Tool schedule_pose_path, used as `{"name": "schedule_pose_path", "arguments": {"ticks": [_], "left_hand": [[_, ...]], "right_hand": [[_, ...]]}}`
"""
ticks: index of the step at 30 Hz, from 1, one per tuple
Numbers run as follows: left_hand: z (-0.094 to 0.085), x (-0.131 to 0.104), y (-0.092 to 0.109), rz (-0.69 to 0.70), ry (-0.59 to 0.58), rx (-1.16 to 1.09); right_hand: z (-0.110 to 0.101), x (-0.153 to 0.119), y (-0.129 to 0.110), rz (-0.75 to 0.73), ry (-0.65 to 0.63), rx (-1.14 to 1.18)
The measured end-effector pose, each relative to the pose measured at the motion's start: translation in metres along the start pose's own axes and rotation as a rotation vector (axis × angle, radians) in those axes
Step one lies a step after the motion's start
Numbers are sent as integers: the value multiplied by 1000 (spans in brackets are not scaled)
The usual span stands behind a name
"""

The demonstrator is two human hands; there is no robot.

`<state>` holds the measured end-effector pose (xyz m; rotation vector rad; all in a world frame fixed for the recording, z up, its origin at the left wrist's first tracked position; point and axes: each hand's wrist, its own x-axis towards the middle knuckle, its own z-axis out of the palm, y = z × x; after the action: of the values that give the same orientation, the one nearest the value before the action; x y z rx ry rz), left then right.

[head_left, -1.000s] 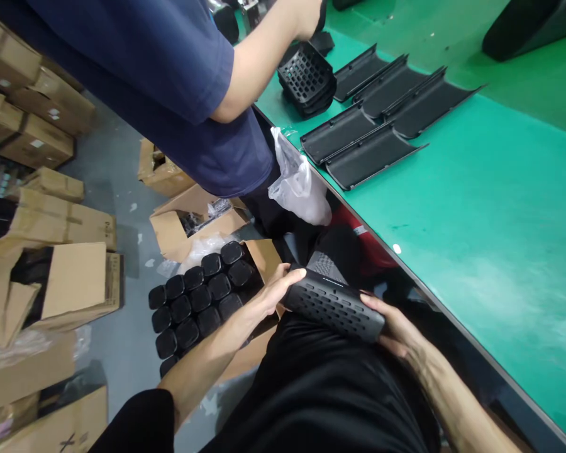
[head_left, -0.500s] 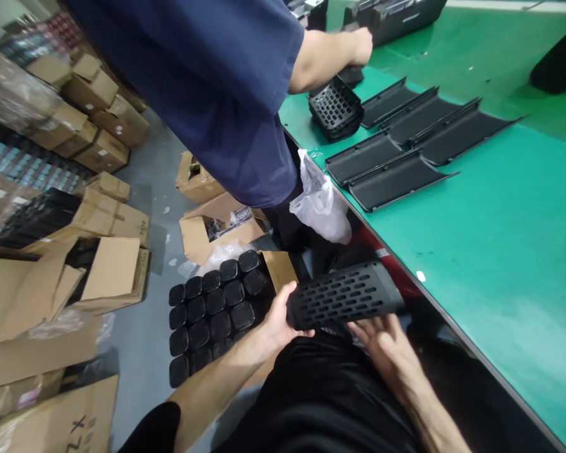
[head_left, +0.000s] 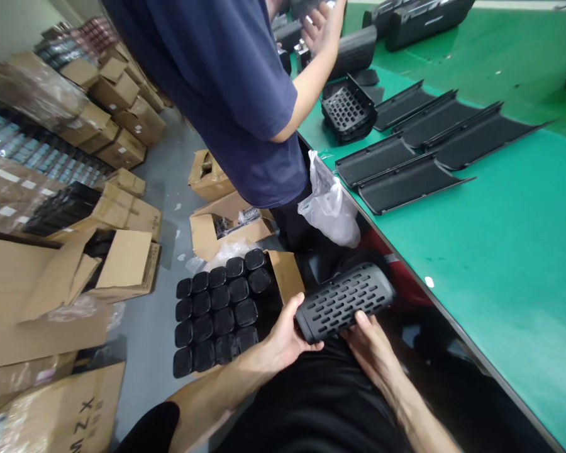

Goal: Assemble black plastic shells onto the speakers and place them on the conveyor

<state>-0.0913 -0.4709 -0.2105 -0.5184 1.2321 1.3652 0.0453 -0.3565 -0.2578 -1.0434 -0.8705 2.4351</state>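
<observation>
A black housing with rows of slots (head_left: pixel 346 299) is held between my two hands, over my lap. My left hand (head_left: pixel 285 333) grips its left end, thumb on top and fingers curled beneath. With the thumb against the slotted face and the other fingers underneath, my right hand (head_left: pixel 370 346) holds it near its lower right edge. To the left, an open carton (head_left: pixel 285 274) contains several black parts with rounded-square ends (head_left: pixel 224 321), standing in rows.
A co-worker in a dark blue shirt (head_left: pixel 226 94) stands ahead at the green table (head_left: pixel 514 251). Curved black panels (head_left: pixel 415 185) and perforated black covers (head_left: pixel 349 113) lie on it. A white plastic bag (head_left: pixel 330 204) hangs at the table edge. Cartons (head_left: pixel 122 258) line the floor at left.
My right hand has come up from below the slotted housing and now touches it. The housing has turned, its slotted face more toward me. The co-worker's arm has lifted off the perforated parts.
</observation>
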Motion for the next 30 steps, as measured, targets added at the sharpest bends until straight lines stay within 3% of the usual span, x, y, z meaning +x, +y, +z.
{"name": "schedule_pose_path", "arguments": {"ticks": [4, 6, 9, 11, 14, 17, 19, 23, 27, 30], "left_hand": [[-13, 2, -12, 49, -223, 43], [-21, 3, -2, 97, -275, 165], [-20, -1, 28, 371, -334, 307], [-12, -6, 44, 521, -430, 461], [-1, -8, 50, 454, -522, 807], [-2, -3, 42, 414, -488, 958], [-8, 4, 38, 440, -476, 994], [-11, 23, 40, 452, -508, 1107], [-1, 31, 44, 446, -527, 1216], [4, 31, 42, 429, -475, 1222]], "right_hand": [[12, 0, -40, -140, -23, -88], [10, -7, -72, -250, -63, -344], [2, -25, -108, -420, -137, -919], [-3, -35, -111, -486, -191, -1197], [-13, -46, -93, -435, -264, -1409], [-38, -57, -73, -379, -222, -1321], [-64, -66, -64, -353, -89, -1144], [-109, -77, -40, -95, 140, -741], [-123, -68, -16, -78, 214, -682], [-124, -58, -11, -94, 187, -615]]}}
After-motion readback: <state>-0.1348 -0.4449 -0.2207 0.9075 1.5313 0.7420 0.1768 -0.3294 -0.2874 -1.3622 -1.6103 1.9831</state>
